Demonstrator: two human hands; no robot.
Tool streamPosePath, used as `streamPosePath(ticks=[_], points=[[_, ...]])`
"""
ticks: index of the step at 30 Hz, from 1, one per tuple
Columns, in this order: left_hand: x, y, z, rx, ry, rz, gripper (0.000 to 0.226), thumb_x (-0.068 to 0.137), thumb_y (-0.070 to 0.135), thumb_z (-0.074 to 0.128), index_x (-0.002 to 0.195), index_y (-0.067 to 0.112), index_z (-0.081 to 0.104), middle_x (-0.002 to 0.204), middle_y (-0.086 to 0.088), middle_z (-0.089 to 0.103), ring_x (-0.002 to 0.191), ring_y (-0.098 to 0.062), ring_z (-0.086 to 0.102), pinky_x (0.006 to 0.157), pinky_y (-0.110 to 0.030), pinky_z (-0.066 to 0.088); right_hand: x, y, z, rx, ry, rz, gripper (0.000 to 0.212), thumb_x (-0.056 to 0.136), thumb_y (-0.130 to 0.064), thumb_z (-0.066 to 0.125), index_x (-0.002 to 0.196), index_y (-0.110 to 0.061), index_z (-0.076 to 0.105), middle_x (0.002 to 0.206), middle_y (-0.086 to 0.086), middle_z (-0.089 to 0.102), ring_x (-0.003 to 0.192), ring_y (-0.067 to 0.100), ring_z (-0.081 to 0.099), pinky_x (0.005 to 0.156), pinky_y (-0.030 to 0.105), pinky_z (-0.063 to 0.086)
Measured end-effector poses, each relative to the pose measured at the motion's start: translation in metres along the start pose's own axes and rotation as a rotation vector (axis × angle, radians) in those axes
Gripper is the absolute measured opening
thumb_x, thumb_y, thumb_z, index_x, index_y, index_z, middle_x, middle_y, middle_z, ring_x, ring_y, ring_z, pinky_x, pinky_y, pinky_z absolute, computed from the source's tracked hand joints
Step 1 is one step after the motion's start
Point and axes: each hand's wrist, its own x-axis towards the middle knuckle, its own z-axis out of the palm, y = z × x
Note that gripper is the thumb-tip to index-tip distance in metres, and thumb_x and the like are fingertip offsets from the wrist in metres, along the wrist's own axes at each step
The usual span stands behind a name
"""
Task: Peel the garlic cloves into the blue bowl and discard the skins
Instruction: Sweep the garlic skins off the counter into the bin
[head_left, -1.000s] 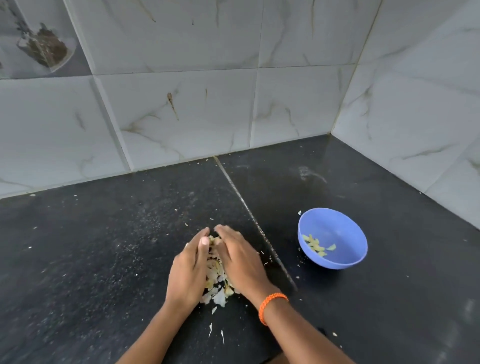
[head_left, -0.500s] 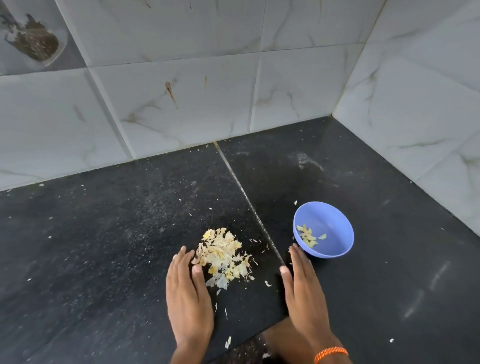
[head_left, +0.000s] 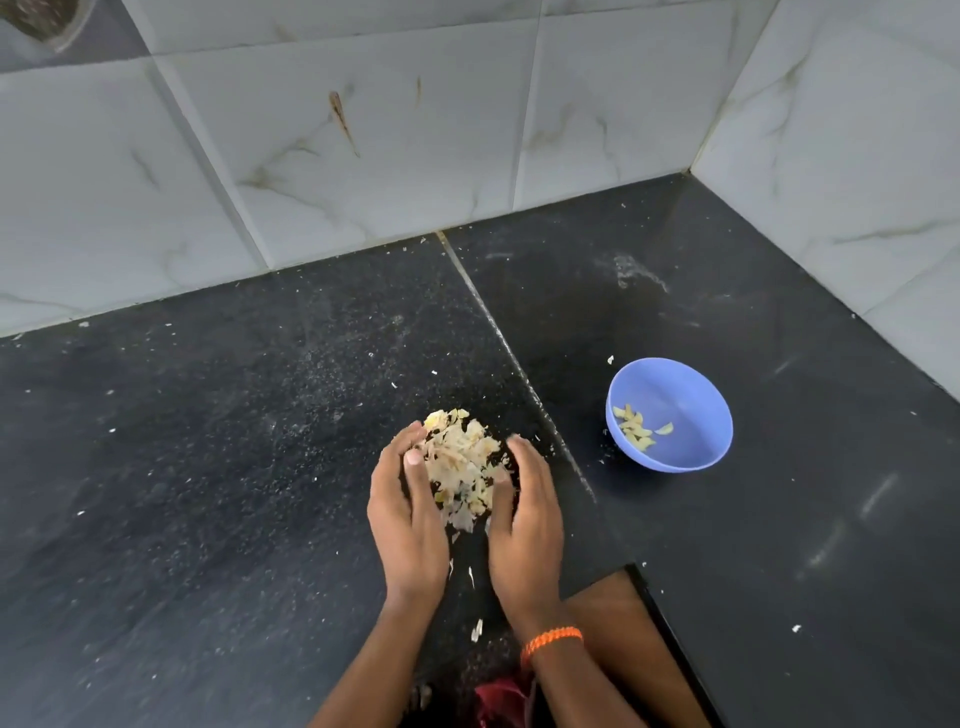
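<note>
A heap of pale, papery garlic skins (head_left: 462, 457) lies on the black counter (head_left: 208, 467). My left hand (head_left: 405, 514) and my right hand (head_left: 527, 519) press against the heap from either side, fingers nearly straight and cupped along it. To the right stands the blue bowl (head_left: 696, 410), apart from both hands. Several peeled garlic cloves (head_left: 635, 428) lie in its left half.
White marble-look tiled walls (head_left: 363, 156) close off the back and right, meeting in a corner at the back right. The counter's front edge steps back at a notch (head_left: 631, 569) near my right wrist. Small skin scraps (head_left: 475, 629) lie loose by my wrists.
Half a second ago both hands lay flat and apart on the counter below the heap. Now they have closed in on the skins from both sides.
</note>
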Motion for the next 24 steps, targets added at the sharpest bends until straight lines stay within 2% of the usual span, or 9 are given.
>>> streamPosePath(ticks=[3, 6, 8, 11, 14, 16, 18, 21, 24], points=[[-0.009, -0.001, -0.019, -0.008, 0.048, -0.076, 0.032, 0.118, 0.025, 0.042, 0.13, 0.02, 0.071, 0.133, 0.007, 0.072, 0.132, -0.016, 0.064, 0.115, -0.048, 0.049, -0.053, -0.01, 0.008, -0.102, 0.055, 0.066, 0.048, 0.112, -0.029, 0.041, 0.157, -0.013, 0.047, 0.163, 0.0, 0.046, 0.154, 0.017, 0.039, 0.126, 0.048, 0.036], [-0.011, -0.002, -0.03, -0.006, 0.086, -0.108, 0.033, 0.118, 0.024, 0.042, 0.121, 0.018, 0.074, 0.124, 0.006, 0.075, 0.126, -0.016, 0.066, 0.113, -0.048, 0.05, -0.078, -0.031, 0.036, -0.204, 0.062, 0.107, 0.051, 0.111, -0.026, 0.039, 0.158, -0.009, 0.042, 0.167, 0.006, 0.041, 0.158, 0.018, 0.034, 0.132, 0.044, 0.024], [-0.007, -0.004, -0.038, 0.011, 0.105, -0.113, 0.033, 0.118, 0.024, 0.042, 0.118, 0.019, 0.075, 0.122, 0.006, 0.075, 0.124, -0.016, 0.066, 0.112, -0.048, 0.05, -0.069, -0.043, 0.054, -0.226, 0.095, 0.147, 0.047, 0.111, -0.021, 0.043, 0.157, -0.007, 0.041, 0.166, 0.01, 0.04, 0.157, 0.022, 0.036, 0.133, 0.042, 0.022], [-0.003, -0.013, -0.045, 0.033, 0.11, -0.091, 0.032, 0.118, 0.026, 0.044, 0.116, 0.02, 0.075, 0.121, 0.005, 0.075, 0.124, -0.019, 0.067, 0.11, -0.051, 0.05, -0.03, -0.057, 0.068, -0.171, 0.177, 0.216, 0.048, 0.111, -0.018, 0.048, 0.156, -0.006, 0.041, 0.166, 0.009, 0.037, 0.156, 0.023, 0.036, 0.131, 0.046, 0.028], [0.0, -0.018, -0.046, 0.041, 0.079, -0.08, 0.028, 0.116, 0.025, 0.047, 0.114, 0.021, 0.075, 0.122, 0.006, 0.075, 0.124, -0.021, 0.067, 0.11, -0.054, 0.05, 0.01, -0.059, 0.068, 0.108, 0.216, 0.121, 0.041, 0.112, -0.017, 0.045, 0.151, -0.006, 0.05, 0.16, 0.005, 0.047, 0.15, 0.02, 0.044, 0.121, 0.047, 0.04], [0.002, -0.017, -0.045, 0.004, 0.053, -0.073, 0.026, 0.115, 0.024, 0.048, 0.116, 0.02, 0.074, 0.128, 0.008, 0.073, 0.128, -0.018, 0.065, 0.112, -0.047, 0.05, 0.027, -0.049, 0.054, 0.162, 0.228, -0.007, 0.034, 0.11, -0.014, 0.047, 0.14, -0.005, 0.061, 0.149, 0.004, 0.059, 0.141, 0.021, 0.054, 0.116, 0.052, 0.045], [0.004, -0.013, -0.04, -0.028, 0.01, -0.082, 0.028, 0.115, 0.029, 0.047, 0.12, 0.019, 0.073, 0.138, 0.011, 0.069, 0.135, -0.013, 0.061, 0.114, -0.036, 0.047, 0.038, -0.033, 0.037, 0.087, 0.223, -0.017, 0.029, 0.11, -0.011, 0.048, 0.134, -0.008, 0.066, 0.143, 0.0, 0.063, 0.136, 0.017, 0.058, 0.114, 0.053, 0.048], [0.003, -0.011, -0.025, -0.028, -0.032, -0.091, 0.036, 0.113, 0.036, 0.043, 0.132, 0.02, 0.068, 0.148, 0.016, 0.062, 0.144, -0.008, 0.054, 0.117, -0.023, 0.042, 0.038, -0.016, 0.023, -0.044, 0.194, 0.096, 0.036, 0.114, -0.023, 0.046, 0.147, -0.014, 0.057, 0.152, -0.001, 0.057, 0.142, 0.015, 0.052, 0.116, 0.046, 0.047], [0.008, -0.011, -0.003, -0.033, -0.056, -0.071, 0.044, 0.114, 0.036, 0.041, 0.152, 0.019, 0.057, 0.149, 0.015, 0.062, 0.143, -0.005, 0.054, 0.114, -0.017, 0.042, 0.035, -0.017, 0.037, -0.063, 0.0, 0.077, 0.045, 0.114, -0.029, 0.044, 0.158, -0.02, 0.044, 0.162, -0.003, 0.047, 0.15, 0.011, 0.043, 0.121, 0.037, 0.04]])
